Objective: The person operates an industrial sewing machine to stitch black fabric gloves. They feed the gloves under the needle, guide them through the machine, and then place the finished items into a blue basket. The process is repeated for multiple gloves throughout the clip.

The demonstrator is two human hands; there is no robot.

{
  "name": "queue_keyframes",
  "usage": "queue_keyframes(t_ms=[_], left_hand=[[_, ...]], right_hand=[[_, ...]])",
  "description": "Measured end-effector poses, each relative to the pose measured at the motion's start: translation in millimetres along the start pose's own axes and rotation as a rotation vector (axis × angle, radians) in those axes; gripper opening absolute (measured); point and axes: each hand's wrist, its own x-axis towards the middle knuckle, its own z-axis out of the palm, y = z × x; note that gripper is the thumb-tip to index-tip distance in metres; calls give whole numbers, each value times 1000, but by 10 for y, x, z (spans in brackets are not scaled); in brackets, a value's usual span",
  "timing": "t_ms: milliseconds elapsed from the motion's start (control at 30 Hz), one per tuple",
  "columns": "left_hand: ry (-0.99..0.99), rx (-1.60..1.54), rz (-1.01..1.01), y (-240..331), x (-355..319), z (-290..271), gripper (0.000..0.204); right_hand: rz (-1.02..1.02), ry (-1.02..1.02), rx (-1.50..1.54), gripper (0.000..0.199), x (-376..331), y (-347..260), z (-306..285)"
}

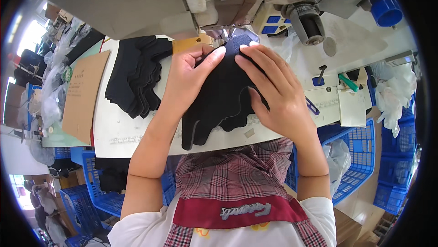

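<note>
A black fabric piece [214, 94] with a wavy lower edge lies under both my hands, its top end at the sewing machine's needle area [228, 32]. At that end sits a small navy fuzzy patch [239, 42]. My left hand [189, 71] is closed, thumb and bent fingers pinching the fabric's left edge just below the needle area. My right hand [278, 89] has its fingers stretched out over the right side, fingertips at the patch and thumb apart near the wavy edge. Its palm side is hidden.
Stacked black fabric pieces [137, 76] lie left on the white table [123, 130]. A cardboard sheet [84, 96] stands farther left. Right of my hand are a purple-handled tool [312, 105] and green object [348, 82]. Blue crates [360, 155] stand below the table.
</note>
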Motion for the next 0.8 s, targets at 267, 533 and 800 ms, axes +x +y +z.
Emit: queue_keyframes(t_ms=[267, 533, 800], left_hand=[[40, -10, 74, -19, 31, 22, 17], [41, 1, 89, -70, 76, -11, 18], [-20, 64, 131, -69, 164, -101, 21]], right_hand=[[-70, 204, -179, 43, 135, 78, 233], [-79, 239, -206, 42, 151, 73, 264], [-82, 261, -240, 42, 161, 66, 307]])
